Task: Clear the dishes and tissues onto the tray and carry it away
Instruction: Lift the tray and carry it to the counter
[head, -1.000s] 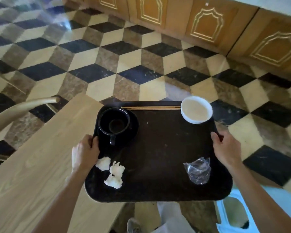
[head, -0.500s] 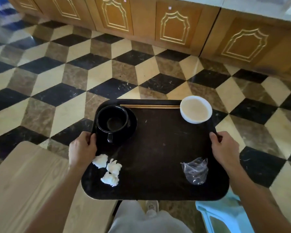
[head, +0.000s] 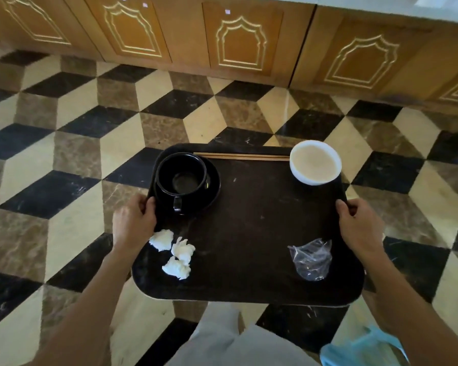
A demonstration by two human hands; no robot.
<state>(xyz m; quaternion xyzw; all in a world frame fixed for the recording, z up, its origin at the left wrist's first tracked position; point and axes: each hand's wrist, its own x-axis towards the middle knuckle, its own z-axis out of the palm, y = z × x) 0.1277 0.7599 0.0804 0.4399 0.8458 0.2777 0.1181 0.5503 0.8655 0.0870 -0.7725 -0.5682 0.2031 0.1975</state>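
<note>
Head view: tray (head: 249, 260) held over the tiled floor, left hand (head: 134, 220) and right hand (head: 360, 223) clamped on opposite side rims. Rigid but loosely loaded; cup (head: 181, 174) and bowl (head: 315, 162) may slide, so keep it level.

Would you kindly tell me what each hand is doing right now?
Left hand: closed on the tray.
Right hand: closed on the tray.

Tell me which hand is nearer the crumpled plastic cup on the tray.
Right. The right hand grips the tray edge just beside and slightly beyond the crumpled plastic cup. The left hand grips the opposite edge, across the tray.
</note>
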